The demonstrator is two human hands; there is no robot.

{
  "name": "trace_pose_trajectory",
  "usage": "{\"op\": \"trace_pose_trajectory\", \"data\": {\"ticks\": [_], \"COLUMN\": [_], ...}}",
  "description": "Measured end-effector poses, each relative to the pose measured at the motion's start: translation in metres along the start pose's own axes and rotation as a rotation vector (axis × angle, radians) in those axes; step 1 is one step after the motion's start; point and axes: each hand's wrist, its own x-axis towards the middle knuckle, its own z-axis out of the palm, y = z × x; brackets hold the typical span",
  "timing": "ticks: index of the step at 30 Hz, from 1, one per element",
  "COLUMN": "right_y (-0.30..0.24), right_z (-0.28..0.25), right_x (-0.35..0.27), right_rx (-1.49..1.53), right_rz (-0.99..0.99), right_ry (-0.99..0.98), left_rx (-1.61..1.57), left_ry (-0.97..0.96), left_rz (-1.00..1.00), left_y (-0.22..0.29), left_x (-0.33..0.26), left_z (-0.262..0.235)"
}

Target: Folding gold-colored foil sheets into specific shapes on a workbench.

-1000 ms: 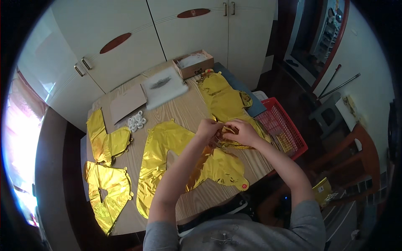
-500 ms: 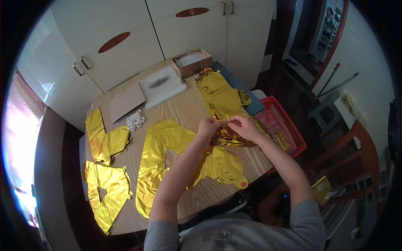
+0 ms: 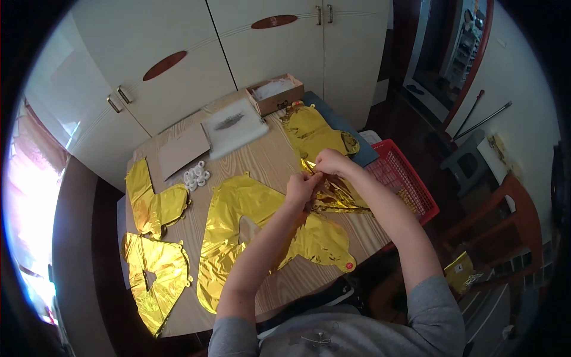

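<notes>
My left hand [image 3: 302, 187] pinches the edge of a crinkled gold foil balloon [image 3: 339, 199] at the right of the table. Slightly farther off, my right hand [image 3: 334, 162] has its fingers closed on the same foil. Both hands hide the exact spot they grip. Beyond them lies a flat gold foil balloon [image 3: 312, 132]; whether it joins the held foil I cannot tell. A large flat gold balloon [image 3: 238, 199] with an opening in it spreads under my left forearm. Two more deflated gold foil balloons, an upper one [image 3: 140, 190] and a lower one [image 3: 166, 259], lie at the left edge.
Several small white rolls [image 3: 196, 176] sit beside a flat brown board [image 3: 183, 147]. Behind are a translucent plastic sheet [image 3: 238, 132] and an open cardboard box [image 3: 276, 98]. A red plastic basket [image 3: 419, 184] stands off the right edge, near a wooden chair [image 3: 511, 220].
My right hand has moved a little away and up from my left, still gripping the foil. The foil between them is pulled up. The view has shifted slightly.
</notes>
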Motion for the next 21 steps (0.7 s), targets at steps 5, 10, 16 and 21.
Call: {"op": "trace_pose_trajectory", "data": {"ticks": [5,10,16,21], "right_y": [0.008,0.007,0.003,0.049], "right_z": [-0.002,-0.009,-0.021,-0.053], "right_x": [-0.002,-0.005,-0.018,0.001], "right_rx": [0.271,0.505,0.714,0.720], "right_rz": [-0.006,0.068,0.172,-0.043], "right_ry": [-0.004,-0.096,-0.074,-0.013], "left_rx": [0.485,0.807,1.190,1.085], "left_ry": [0.277,0.204,-0.135,-0.219], "left_rz": [0.439,0.804,0.981,0.874], "left_y": [-0.002,0.005,0.005,0.012], "left_x": [-0.009,-0.007,0.012,0.005], "left_z": [-0.005,-0.016,-0.027,-0.011]}}
